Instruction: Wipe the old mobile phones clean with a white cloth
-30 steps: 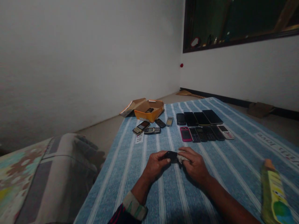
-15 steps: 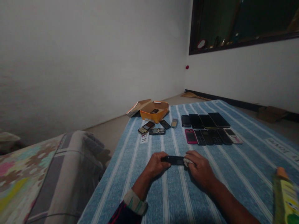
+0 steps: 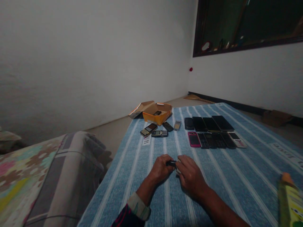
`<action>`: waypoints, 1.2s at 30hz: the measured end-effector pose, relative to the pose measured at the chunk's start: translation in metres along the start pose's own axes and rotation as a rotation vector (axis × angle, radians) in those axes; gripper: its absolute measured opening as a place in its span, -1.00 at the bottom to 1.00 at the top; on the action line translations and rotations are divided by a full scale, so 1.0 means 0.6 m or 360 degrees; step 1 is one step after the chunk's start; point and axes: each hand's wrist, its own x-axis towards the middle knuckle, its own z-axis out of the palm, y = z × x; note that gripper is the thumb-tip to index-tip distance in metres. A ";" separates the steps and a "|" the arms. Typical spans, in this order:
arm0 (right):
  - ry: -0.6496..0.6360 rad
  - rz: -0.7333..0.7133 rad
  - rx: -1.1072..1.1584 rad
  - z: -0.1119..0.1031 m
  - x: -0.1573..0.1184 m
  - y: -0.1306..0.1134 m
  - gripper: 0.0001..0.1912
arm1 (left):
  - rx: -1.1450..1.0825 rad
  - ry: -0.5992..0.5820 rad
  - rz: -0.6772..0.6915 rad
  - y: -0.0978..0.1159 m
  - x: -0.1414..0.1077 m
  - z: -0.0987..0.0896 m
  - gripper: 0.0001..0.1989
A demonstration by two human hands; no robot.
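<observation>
A dark phone [image 3: 171,163] is held over the striped cloth [image 3: 175,201], mostly covered by fingers. My left hand [image 3: 161,167] grips its left end. Around its right part my right hand [image 3: 190,176] is closed, with a pale cloth [image 3: 178,170] pinched against the phone. Beyond my hands, two rows of phones lie at the right, among them a pink phone [image 3: 194,139] and a white phone [image 3: 237,140]. Further left are a silver phone [image 3: 177,125], a small black phone [image 3: 168,126], a grey-and-black phone [image 3: 159,133] and a phone with a gold keypad [image 3: 148,129].
An open orange box [image 3: 156,118] with a dark phone inside stands at the far left edge of the cloth. A yellow bottle [image 3: 291,201] with an orange cap lies at the near right. Left of the table is a surface with a flowered cover [image 3: 26,176].
My right hand has moved left along the phone with the pale cloth, covering more of it. My left hand keeps hold. The view has shifted slightly.
</observation>
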 end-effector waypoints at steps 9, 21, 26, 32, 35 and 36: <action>-0.0017 0.0111 -0.0028 -0.016 -0.003 0.024 -0.66 | -0.0034 -0.0084 0.0058 -0.004 0.000 -0.007 -0.92; -0.0042 0.0511 0.0285 -0.043 -0.008 0.058 -0.66 | -0.0267 -0.0146 0.0028 -0.008 0.001 -0.014 -0.86; 0.0028 0.0458 0.0172 -0.033 -0.013 0.057 -0.67 | -0.0377 -0.0226 0.0029 -0.005 0.001 -0.022 -0.83; -0.0003 0.0187 -0.0057 -0.016 -0.004 0.034 -0.68 | -0.0324 -0.0228 0.0085 0.003 0.001 -0.021 -0.82; -0.0034 0.0076 -0.0012 -0.004 0.011 0.006 -0.71 | -0.0275 -0.0228 0.0134 0.010 0.002 -0.016 -0.87; -0.0041 0.0048 0.0000 0.000 0.016 -0.004 -0.71 | -0.0252 -0.0215 0.0144 0.011 0.002 -0.014 -0.89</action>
